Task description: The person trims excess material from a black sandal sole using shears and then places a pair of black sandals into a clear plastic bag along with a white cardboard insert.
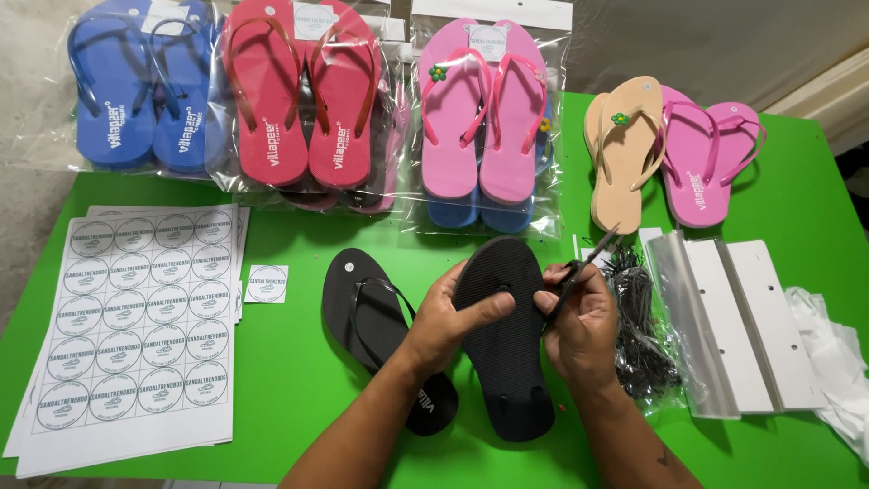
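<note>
The left hand (444, 317) is gripping the upturned black flip-flop (503, 344) at its left edge, with the thumb lying across the ribbed sole and the fingers curled behind it. This flip-flop is lying sole-up near the front middle of the green table (299, 362). The right hand (579, 321) is closing around a pair of small black scissors (579, 272), whose tips are pointing up and to the right; its fingertips are touching the right edge of the same sole.

A second black flip-flop (371, 317) is resting strap-up just beside the first (partly under the left wrist). A sheet of round stickers (136, 317) is lying at the left, with one cut square sticker (266, 283) near it. A heap of black plastic ties (641, 326) is sitting just right of the right hand, next to clear bags with white header cards (733, 317). Bagged blue (136, 91), red (303, 100) and pink (484, 118) pairs are lined up along the far edge, with a loose beige pair (625, 154) and a loose pink pair (706, 163) to their right.
</note>
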